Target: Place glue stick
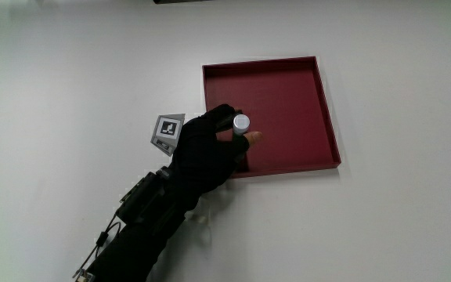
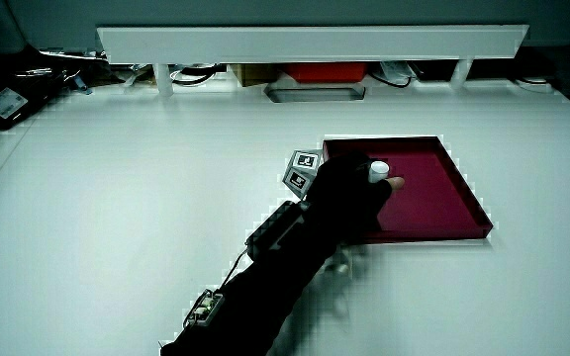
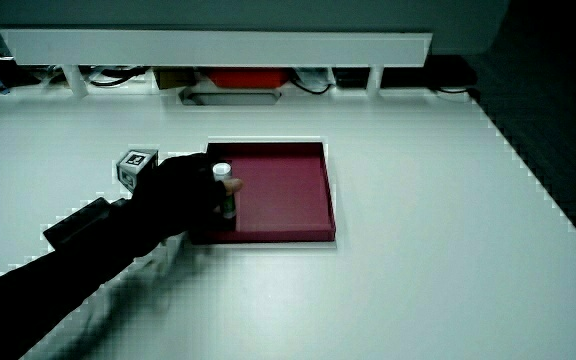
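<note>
Your glue stick (image 1: pixel 241 123) stands upright in your hand (image 1: pixel 203 153), gripped between curled fingers and a bare thumb tip, over the dark red tray (image 1: pixel 288 102) near the tray's edge closest to you. You can see its round white cap from above; in a side view (image 3: pixel 224 172) a strip of greenish body shows below the cap. Most of its body is hidden by your fingers, and whether its base touches the tray floor cannot be told. The tray sits on the white table (image 1: pixel 69 78).

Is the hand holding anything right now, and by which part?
Yes: the hand grips the glue stick upright by its body, below the white cap, over the red tray.
</note>
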`<action>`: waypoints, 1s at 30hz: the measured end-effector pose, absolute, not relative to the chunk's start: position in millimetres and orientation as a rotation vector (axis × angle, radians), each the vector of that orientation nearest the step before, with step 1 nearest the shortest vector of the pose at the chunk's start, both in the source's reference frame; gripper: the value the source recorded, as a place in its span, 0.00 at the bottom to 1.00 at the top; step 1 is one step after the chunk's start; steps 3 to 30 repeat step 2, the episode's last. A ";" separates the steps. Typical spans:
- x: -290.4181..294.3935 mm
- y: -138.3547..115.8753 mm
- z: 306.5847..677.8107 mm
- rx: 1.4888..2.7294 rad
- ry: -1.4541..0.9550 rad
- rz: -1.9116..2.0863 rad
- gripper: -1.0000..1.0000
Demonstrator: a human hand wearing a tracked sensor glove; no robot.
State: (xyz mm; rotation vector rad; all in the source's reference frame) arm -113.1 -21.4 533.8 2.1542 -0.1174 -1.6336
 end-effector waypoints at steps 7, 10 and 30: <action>-114.7 -20.2 528.3 2.121 -0.117 -1.660 0.13; -114.7 -20.2 528.3 2.121 -0.117 -1.660 0.13; -114.7 -20.2 528.3 2.121 -0.117 -1.660 0.13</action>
